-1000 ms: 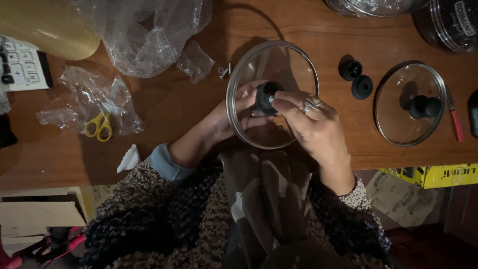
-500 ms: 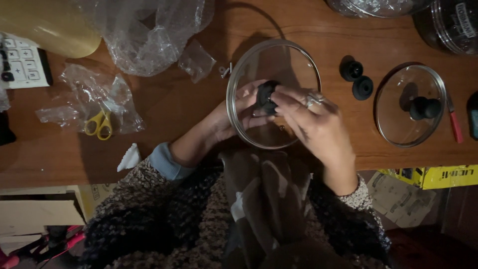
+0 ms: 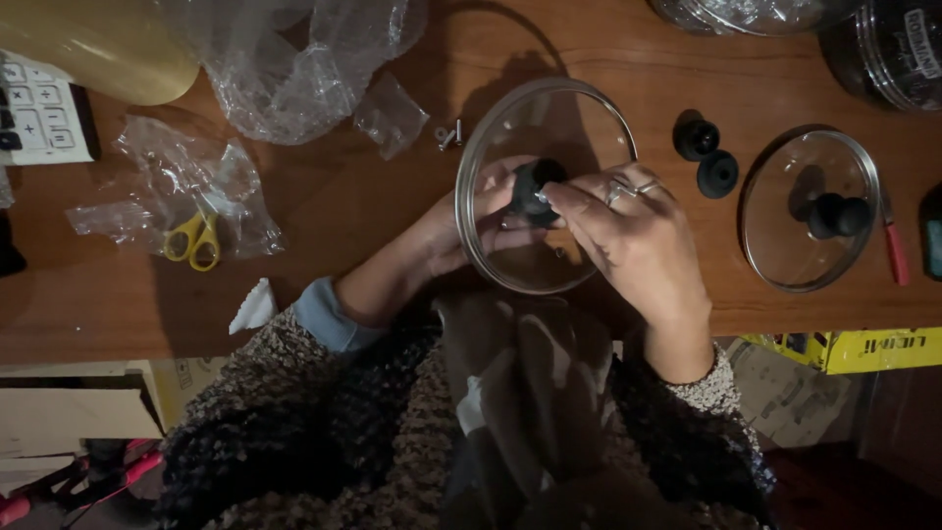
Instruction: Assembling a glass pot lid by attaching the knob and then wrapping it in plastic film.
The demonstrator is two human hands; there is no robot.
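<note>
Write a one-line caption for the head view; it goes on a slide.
Right hand fingers grip the black knob on a glass lid held from beneath by the left hand, over a wooden table.

The left hand point(image 3: 461, 231) lies partly hidden behind the glass lid point(image 3: 546, 186), its grip unclear. The calculator point(image 3: 39, 108) and dark pots point(image 3: 888, 49) are cut off by the edges.
</note>
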